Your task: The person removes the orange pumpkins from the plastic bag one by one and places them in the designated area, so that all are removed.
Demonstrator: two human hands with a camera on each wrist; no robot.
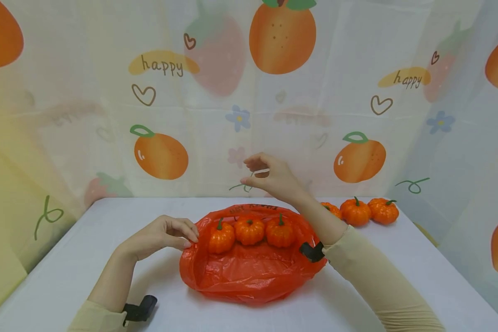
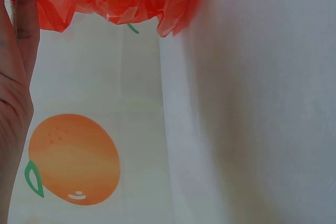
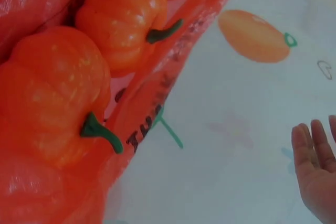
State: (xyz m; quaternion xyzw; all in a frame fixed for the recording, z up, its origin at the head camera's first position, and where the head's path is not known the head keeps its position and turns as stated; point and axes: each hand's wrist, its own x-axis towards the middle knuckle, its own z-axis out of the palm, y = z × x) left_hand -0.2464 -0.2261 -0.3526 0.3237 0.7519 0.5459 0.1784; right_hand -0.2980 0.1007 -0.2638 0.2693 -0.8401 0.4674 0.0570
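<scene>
A red plastic bag (image 1: 249, 272) lies on the table with its mouth wide, dark lettering printed along its far rim. Inside, three small orange pumpkins with green stems stand in a row: a left pumpkin (image 1: 222, 239), a middle pumpkin (image 1: 249, 231) and a right pumpkin (image 1: 280, 232). My left hand (image 1: 159, 237) pinches the bag's left rim between thumb and fingers. Raised above the far side of the bag, my right hand (image 1: 271, 174) holds nothing, its fingers loosely bent. The right wrist view shows that hand (image 3: 317, 169) apart from the bag and pumpkins.
Three more pumpkins (image 1: 355, 211) sit in a row at the table's back right, the leftmost partly hidden by my right forearm. A white cloth covers the table (image 1: 120, 221). Behind it hangs a fruit-patterned curtain (image 1: 216, 152).
</scene>
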